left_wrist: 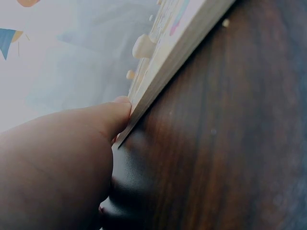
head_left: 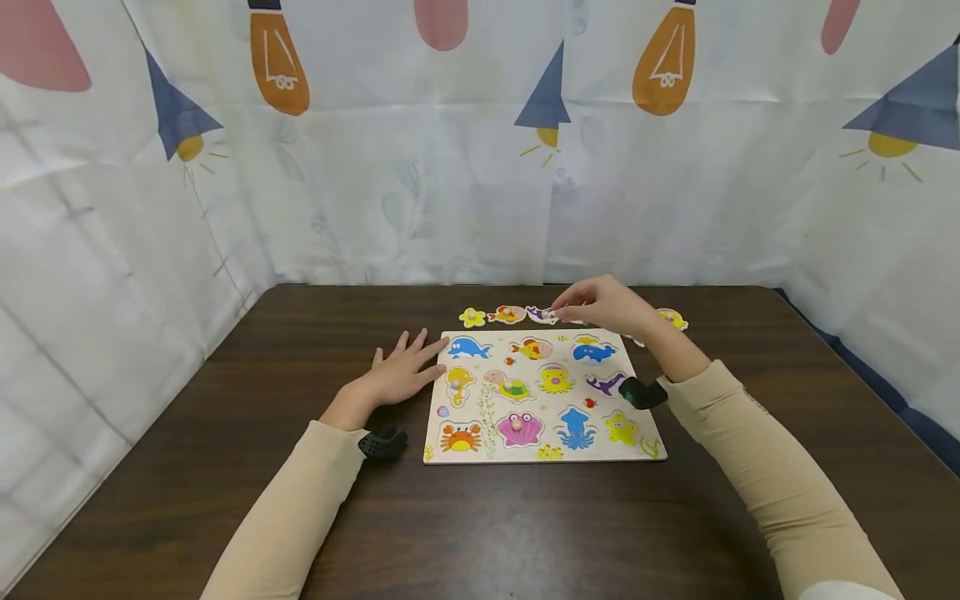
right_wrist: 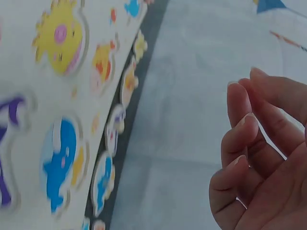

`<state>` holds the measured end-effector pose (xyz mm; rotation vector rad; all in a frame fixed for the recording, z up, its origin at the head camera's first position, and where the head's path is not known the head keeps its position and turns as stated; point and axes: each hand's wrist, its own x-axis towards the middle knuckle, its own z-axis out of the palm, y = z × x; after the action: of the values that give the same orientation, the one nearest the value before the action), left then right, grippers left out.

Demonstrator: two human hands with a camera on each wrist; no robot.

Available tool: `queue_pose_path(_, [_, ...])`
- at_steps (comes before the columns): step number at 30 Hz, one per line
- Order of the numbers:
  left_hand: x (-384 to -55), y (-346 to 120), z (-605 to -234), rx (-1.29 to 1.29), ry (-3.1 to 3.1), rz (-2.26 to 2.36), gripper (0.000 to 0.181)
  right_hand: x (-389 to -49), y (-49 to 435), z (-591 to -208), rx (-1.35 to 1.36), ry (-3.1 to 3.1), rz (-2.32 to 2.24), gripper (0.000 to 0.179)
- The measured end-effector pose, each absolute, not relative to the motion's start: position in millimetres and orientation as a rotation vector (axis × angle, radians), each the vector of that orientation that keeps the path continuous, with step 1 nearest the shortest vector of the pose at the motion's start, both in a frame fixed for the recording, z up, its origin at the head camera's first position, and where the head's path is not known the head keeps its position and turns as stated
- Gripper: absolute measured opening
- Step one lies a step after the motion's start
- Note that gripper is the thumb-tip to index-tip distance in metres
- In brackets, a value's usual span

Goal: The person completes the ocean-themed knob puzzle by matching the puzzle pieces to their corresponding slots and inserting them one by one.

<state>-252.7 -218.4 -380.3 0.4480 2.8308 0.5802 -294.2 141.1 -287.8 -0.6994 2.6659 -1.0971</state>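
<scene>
A wooden sea-animal puzzle board point(head_left: 487, 454) lies flat on the table. My left hand point(head_left: 397, 375) is spread at its left edge, thumb and fingertips touching the rim; the left wrist view shows the thumb point(left_wrist: 120, 112) against the board's side. My right hand point(head_left: 611, 307) hovers over the row of loose pieces behind the board. Its fingers point(right_wrist: 235, 103) are loosely bent with nothing between them. Under and beside it lie a purple piece point(head_left: 540, 315), a red and yellow fish piece point(head_left: 507, 314) and a blue piece point(right_wrist: 102, 184), which the hand mostly covers in the head view.
A yellow star-like piece point(head_left: 472, 317) ends the row at left, and another yellow piece point(head_left: 672, 318) lies at right. Knobbed seahorse point(head_left: 460, 386), turtle point(head_left: 514, 389) and shell point(head_left: 519, 428) pieces sit in the board. A printed curtain point(head_left: 465, 192) hangs behind the dark table point(head_left: 495, 533).
</scene>
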Motion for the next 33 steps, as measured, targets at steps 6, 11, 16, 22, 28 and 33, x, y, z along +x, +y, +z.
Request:
queue_pose_path(6, [-255.5, -216.9, -379.2, 0.460, 2.831, 0.564, 0.068, -293.6, 189.5, -283.9, -0.604, 2.723, -1.118, 0.036])
queue_pose_path(11, [-256.1, -217.5, -377.9, 0.450, 2.834, 0.550, 0.068, -294.7, 213.5, -287.3, -0.572, 2.751, -1.095, 0.041])
queue_pose_path(16, [-256.3, -218.5, -377.6, 0.449, 2.822, 0.555, 0.067, -299.1, 234.0, -298.1, -0.558, 2.761, -1.087, 0.041])
queue_pose_path(22, [-258.1, -219.5, -379.0, 0.450, 2.824, 0.551, 0.067, -304.2, 260.2, -314.8, -0.550, 2.757, -1.029, 0.043])
queue_pose_path(28, [-257.5, -219.8, -379.3, 0.451, 2.821, 0.562, 0.067, -308.5, 277.2, -327.2, -0.552, 2.714, -1.034, 0.039])
queue_pose_path(33, [-257.1, -221.2, -380.0, 0.455, 2.816, 0.569, 0.068, -315.8, 286.2, -336.2, -0.515, 2.719, -1.016, 0.040])
